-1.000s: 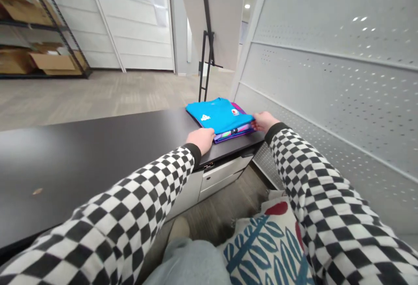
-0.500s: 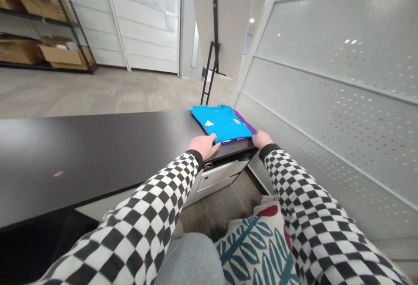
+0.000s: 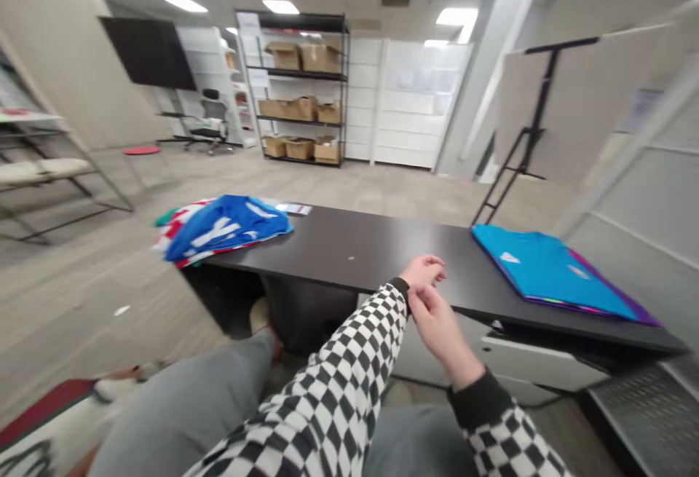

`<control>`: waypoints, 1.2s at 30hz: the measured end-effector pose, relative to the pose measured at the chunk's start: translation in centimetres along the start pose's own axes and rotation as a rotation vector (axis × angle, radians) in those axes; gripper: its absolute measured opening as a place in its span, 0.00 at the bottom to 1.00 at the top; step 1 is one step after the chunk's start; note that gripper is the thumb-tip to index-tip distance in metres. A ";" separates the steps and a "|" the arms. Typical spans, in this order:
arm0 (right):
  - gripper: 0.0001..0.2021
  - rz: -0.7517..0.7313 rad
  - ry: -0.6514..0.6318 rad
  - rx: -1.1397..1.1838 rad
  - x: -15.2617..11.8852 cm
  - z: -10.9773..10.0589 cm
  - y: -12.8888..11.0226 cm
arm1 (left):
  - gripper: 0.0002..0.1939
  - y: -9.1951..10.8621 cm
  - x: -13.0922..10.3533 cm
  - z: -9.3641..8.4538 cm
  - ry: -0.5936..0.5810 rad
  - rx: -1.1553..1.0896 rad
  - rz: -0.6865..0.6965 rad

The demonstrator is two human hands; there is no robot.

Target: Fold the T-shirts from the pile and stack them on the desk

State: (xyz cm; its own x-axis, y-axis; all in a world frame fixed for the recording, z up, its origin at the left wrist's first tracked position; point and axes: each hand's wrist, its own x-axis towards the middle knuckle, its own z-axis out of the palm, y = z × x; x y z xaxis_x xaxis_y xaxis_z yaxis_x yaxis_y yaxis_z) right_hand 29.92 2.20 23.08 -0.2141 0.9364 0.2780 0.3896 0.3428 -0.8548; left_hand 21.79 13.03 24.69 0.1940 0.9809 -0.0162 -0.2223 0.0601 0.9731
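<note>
My left hand (image 3: 424, 271) hovers above the front part of the dark desk (image 3: 376, 244), fingers loosely bent and holding nothing. My right hand (image 3: 441, 328) reaches across to the left wrist, its thumb and fingers pinched at the black cuff (image 3: 401, 287) of the left checkered sleeve (image 3: 349, 368). Right of both hands, apart from them, a folded blue T-shirt (image 3: 546, 266) lies flat on a purple garment (image 3: 628, 298). On the desk's left end a loose heap holds a blue jersey (image 3: 232, 229) with white lettering and a red-and-white checked garment (image 3: 178, 226).
A printed card (image 3: 295, 209) lies by the jersey heap. Drawers (image 3: 524, 360) sit below the desk's right part, and a perforated panel (image 3: 644, 222) borders that side. Behind the desk stand a black easel (image 3: 524, 135) and a shelf (image 3: 303, 120) with cardboard boxes.
Both hands have left the folded blue T-shirt and come together, right hand at the left cuff. The view has swung left and up, bringing the jersey heap into sight.
</note>
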 end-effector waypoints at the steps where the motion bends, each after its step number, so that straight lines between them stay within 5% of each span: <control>1: 0.17 0.014 -0.006 0.119 -2.2 4.0 -0.9 | 0.08 0.4 -1.0 -2.3 0.063 -0.023 -0.003; 2: 0.17 0.028 -0.004 0.173 -4.3 7.2 -1.8 | 0.07 0.8 -2.4 -4.8 0.113 -0.055 -0.008; 4: 0.13 -0.076 -0.248 0.181 -7.5 11.4 -3.5 | 0.08 0.7 -7.1 -10.3 0.152 -0.108 -0.013; 7: 0.11 -0.214 -0.727 0.132 -9.0 14.1 -4.6 | 0.12 -1.3 -17.5 -18.9 0.176 0.025 -0.105; 9: 0.13 -0.181 -0.859 -0.011 -8.8 15.3 -3.8 | 0.08 -3.2 -24.5 -23.9 0.370 0.256 -0.281; 11: 0.10 -0.130 -0.907 -0.261 -8.7 16.7 -2.1 | 0.08 -4.7 -29.5 -27.5 0.588 0.455 -0.384; 13: 0.12 -0.066 -0.994 -0.485 -8.9 17.9 -0.1 | 0.06 -4.8 -31.9 -29.5 0.679 0.528 -0.367; 15: 0.15 0.027 -1.092 -0.590 -9.4 18.5 1.3 | 0.02 -3.2 -32.1 -30.7 0.697 0.554 -0.250; 17: 0.16 0.087 -1.132 -0.606 -9.8 18.5 1.8 | 0.05 0.5 -31.4 -31.9 0.727 0.619 -0.078; 22: 0.17 0.055 -1.075 -0.526 -10.3 17.7 1.6 | 0.10 16.5 -29.9 -39.4 0.972 0.963 0.267; 24: 0.16 0.057 -1.070 -0.496 -10.4 17.7 1.6 | 0.15 22.6 -29.2 -43.3 1.151 1.007 0.267; 26: 0.16 0.061 -1.083 -0.489 -10.6 18.1 1.5 | 0.16 26.8 -28.1 -46.6 1.208 1.200 0.114; 30: 0.16 0.044 -1.095 -0.491 -10.4 19.1 1.4 | 0.09 28.9 -25.9 -50.2 1.103 1.494 -0.394; 36: 0.18 0.091 -1.073 -0.494 -9.2 18.6 0.9 | 0.12 26.9 -22.2 -50.8 0.959 1.546 -0.504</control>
State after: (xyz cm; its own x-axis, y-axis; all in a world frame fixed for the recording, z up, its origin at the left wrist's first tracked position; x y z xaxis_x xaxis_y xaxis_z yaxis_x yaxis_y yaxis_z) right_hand 15.56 -7.47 11.57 -0.7184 0.4979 -0.4859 0.6953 0.4905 -0.5253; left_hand -37.04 2.32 39.59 -0.6897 0.7174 0.0982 0.7229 0.6743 0.1507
